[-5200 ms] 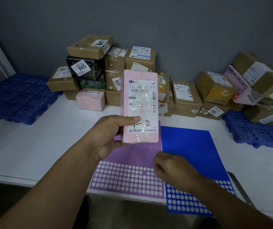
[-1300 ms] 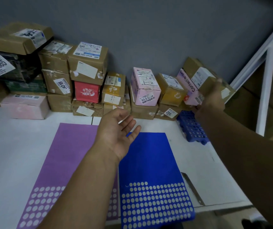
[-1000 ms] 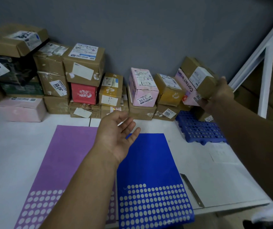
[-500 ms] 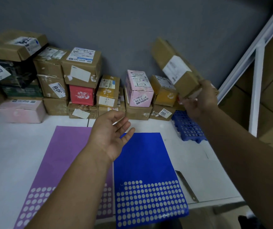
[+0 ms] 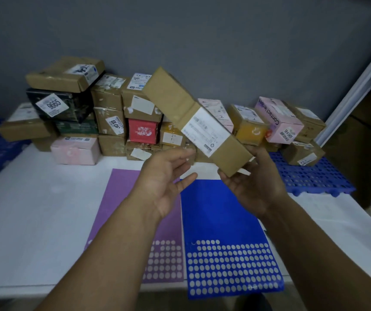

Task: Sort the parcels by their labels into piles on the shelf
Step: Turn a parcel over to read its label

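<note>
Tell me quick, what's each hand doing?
Left hand: open, fingers relaxed, holding nothing.
Right hand: closed on the near end of the long brown cardboard parcel.

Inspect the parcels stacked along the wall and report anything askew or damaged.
The pink Contact lenses box in the right pile lies tilted, propped on its neighbours. On the left stack, the top brown parcel sits skewed on the black box.
</note>
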